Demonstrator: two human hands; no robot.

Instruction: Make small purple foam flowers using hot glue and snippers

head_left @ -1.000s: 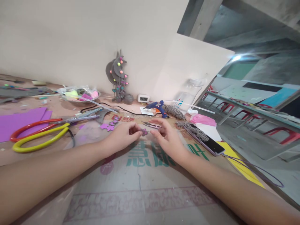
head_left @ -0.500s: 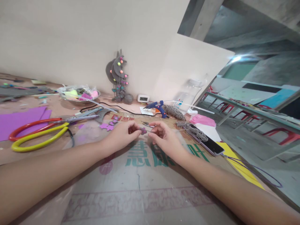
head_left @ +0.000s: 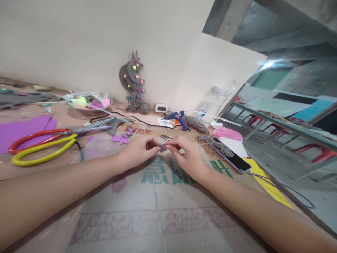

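Observation:
A small purple piece (head_left: 163, 147) is pinched between both hands above a cardboard sheet (head_left: 137, 218) with green characters. My left hand (head_left: 143, 149) holds its left side between thumb and fingertips. On its right side, the fingertips of my right hand (head_left: 184, 153) are closed. Just beyond the hands lies a small pointed metal tool (head_left: 166, 137). Purple cut-out shapes (head_left: 121, 138) rest beside my left hand. A blue glue gun (head_left: 179, 118) stands farther back.
Red-handled scissors (head_left: 37, 138) and yellow-handled ones (head_left: 44, 151) lie left, near purple sheets (head_left: 23, 133) and a bowl (head_left: 89, 107). Grey yarn (head_left: 196, 123), a phone (head_left: 234, 160) and a bottle (head_left: 210, 105) are right. A decorated moon hanging (head_left: 133, 80) is at the wall.
My right hand's fingers have closed in on the small purple piece, meeting my left fingertips. The pointed tool now shows more clearly beyond them. The view has shifted slightly.

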